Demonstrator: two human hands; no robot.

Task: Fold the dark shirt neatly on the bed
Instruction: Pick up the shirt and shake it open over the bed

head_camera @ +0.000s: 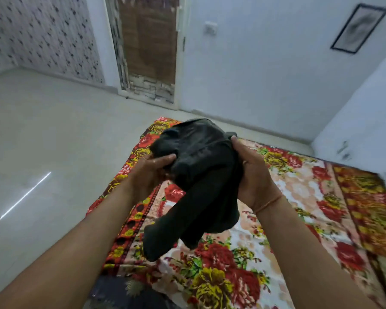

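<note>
The bunched dark shirt (196, 175) hides the left hand (149, 172) fingers and the right hand (252, 175) palm. The bed (299, 219) runs off the bottom and right edges. The wall picture (358, 29) is blurred.

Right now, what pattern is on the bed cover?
Red and yellow flowers on the bed cover, seen in the head view.

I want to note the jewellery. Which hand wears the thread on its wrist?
The right hand, holding the dark shirt: an orange thread circles its wrist. The left hand has a bare wrist.
</note>
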